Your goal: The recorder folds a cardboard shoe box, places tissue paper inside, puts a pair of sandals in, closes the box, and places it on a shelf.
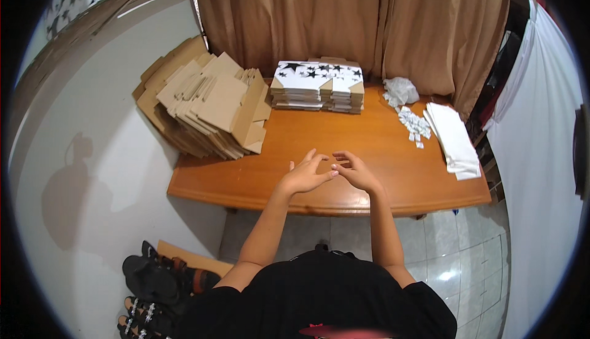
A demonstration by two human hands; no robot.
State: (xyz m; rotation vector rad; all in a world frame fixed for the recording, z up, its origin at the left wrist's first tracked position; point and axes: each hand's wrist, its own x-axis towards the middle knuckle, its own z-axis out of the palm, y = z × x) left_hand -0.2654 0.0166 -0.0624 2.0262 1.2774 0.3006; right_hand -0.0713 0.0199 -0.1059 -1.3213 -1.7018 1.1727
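Observation:
Over the front part of the wooden table, my left hand and my right hand meet in front of me, thumbs touching or nearly so. Both hands have their fingers apart and hold nothing. Beyond them, at the back of the table, stands a stack of flat folded cardboard boxes, white with black stars on top. To the left leans a large pile of plain brown cardboard pieces, some reaching past the table's edge.
At the right lie folded white sheets, a scatter of small white packets and a crumpled plastic bag. Brown curtains hang behind the table, a white cloth at the right. Shoes sit on the floor, lower left.

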